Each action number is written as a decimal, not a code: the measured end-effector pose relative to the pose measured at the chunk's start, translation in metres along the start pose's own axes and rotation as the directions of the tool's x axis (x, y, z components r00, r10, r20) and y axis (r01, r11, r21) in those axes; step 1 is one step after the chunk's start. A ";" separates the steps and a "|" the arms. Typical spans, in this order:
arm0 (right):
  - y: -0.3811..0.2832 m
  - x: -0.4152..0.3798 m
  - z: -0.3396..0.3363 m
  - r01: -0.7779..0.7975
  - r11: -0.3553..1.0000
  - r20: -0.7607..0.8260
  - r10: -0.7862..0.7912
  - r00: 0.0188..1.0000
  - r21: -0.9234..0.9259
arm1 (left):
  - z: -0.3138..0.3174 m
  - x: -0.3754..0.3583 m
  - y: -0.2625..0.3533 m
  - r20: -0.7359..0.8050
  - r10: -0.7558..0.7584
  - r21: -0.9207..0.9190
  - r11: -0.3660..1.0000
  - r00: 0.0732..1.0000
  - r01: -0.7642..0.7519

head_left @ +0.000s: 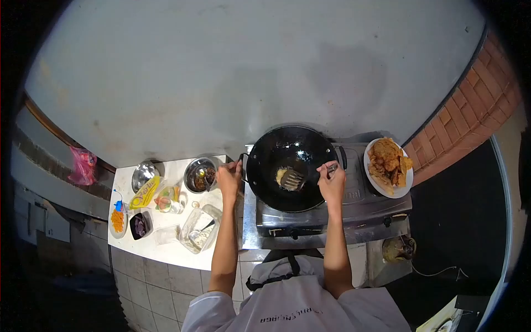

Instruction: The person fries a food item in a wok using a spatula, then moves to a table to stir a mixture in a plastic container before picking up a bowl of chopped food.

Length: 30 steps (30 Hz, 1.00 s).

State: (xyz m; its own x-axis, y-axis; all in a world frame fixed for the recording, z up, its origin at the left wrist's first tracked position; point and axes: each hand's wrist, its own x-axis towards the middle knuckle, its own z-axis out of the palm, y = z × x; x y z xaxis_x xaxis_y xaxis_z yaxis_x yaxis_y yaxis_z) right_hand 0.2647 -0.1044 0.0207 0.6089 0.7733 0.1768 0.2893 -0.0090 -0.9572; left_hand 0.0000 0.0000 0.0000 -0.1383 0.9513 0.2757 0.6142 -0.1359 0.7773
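A large black wok [276, 191] stands on the steel gas stove [354, 193]. My left hand [229, 178] is closed at the wok's left handle [244, 166]. Over the wok's right side, my right hand [332, 183] grips a slotted spatula [292, 180] by its handle. The spatula's head rests in the wok against a small pale yellow piece of food [281, 175]. Dark, shiny liquid shows around it.
Right of the wok, a white plate [408, 180] holds fried food. On the white table [160, 247] at left are metal bowls, a yellow packet [145, 192], a clear container [189, 227] with white powder and a spoon, and chopped orange food [117, 221]. A gas cylinder [398, 249] stands lower right.
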 end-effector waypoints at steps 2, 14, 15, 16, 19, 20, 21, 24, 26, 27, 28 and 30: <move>0.006 -0.002 -0.007 0.043 0.999 -0.028 -0.043 0.999 0.000 | 0.005 -0.005 0.008 -0.023 -0.026 0.019 0.999 0.999 0.027; -0.011 -0.022 0.007 0.017 0.998 -0.106 -0.024 0.994 -0.065 | -0.002 0.001 -0.003 -0.029 0.057 0.066 0.996 0.998 -0.055; -0.013 -0.025 0.009 0.019 0.997 -0.103 -0.026 0.994 -0.069 | -0.001 0.001 -0.005 -0.024 0.062 0.061 0.996 0.998 -0.061; -0.016 -0.028 0.011 0.045 0.996 -0.093 -0.053 0.994 -0.083 | -0.001 0.002 -0.007 -0.024 0.066 0.058 0.996 0.998 -0.064; -0.017 -0.030 0.010 0.095 0.991 -0.070 -0.102 0.992 -0.097 | 0.002 0.005 -0.011 0.007 0.035 0.058 0.998 0.999 -0.035; -0.015 -0.029 0.007 0.112 0.989 -0.071 -0.119 0.990 -0.095 | 0.002 0.004 -0.012 0.001 0.035 0.054 0.998 0.999 -0.035; -0.012 -0.028 0.004 0.118 0.988 -0.072 -0.125 0.990 -0.095 | 0.002 0.003 -0.011 -0.011 0.065 0.069 0.996 0.998 -0.064; -0.010 -0.025 -0.003 0.148 0.981 -0.101 -0.161 0.982 -0.125 | 0.002 0.005 -0.008 -0.020 0.096 0.091 0.992 0.995 -0.093; -0.015 -0.024 -0.005 0.143 0.978 -0.122 -0.162 0.979 -0.152 | 0.001 0.004 -0.007 -0.016 0.094 0.100 0.991 0.995 -0.092; -0.010 -0.021 -0.003 0.145 0.978 -0.123 -0.164 0.979 -0.150 | -0.003 0.003 -0.001 -0.034 0.097 0.111 0.990 0.995 -0.092; -0.004 -0.018 0.002 0.181 0.977 -0.125 -0.195 0.973 -0.116 | -0.004 0.002 0.002 -0.051 0.099 0.120 0.989 0.994 -0.092; 0.000 -0.013 0.005 0.220 0.971 -0.121 -0.230 0.966 -0.091 | 0.002 0.005 -0.006 -0.058 0.103 0.116 0.989 0.993 -0.096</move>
State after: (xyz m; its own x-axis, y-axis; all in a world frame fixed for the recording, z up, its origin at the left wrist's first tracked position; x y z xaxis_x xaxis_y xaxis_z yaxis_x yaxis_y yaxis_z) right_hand 0.2532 -0.1113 0.0172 0.6106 0.6723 0.4186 0.4820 0.1038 -0.8700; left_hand -0.0029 0.0059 -0.0040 -0.1190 0.9146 0.3865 0.7107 -0.1933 0.6764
